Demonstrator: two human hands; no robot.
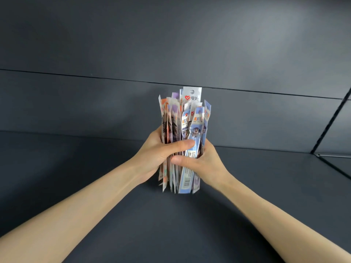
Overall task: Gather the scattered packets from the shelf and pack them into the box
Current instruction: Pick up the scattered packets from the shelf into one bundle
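A thick bundle of several long, narrow packets [185,118] stands upright at the centre of the view, printed in blue, purple, orange and white. Its lower ends sit at or just above the dark shelf board [114,215]. My left hand [157,154] grips the bundle from the left, its thumb laid across the front. My right hand [203,164] grips it from the right, thumb just below the left thumb. One white-topped packet sticks up higher than the others. No box is in view.
A dark grey back wall [171,44] rises behind the shelf, with a horizontal seam across it. At the right, a dark upright divider [330,120] separates the neighbouring shelf bay.
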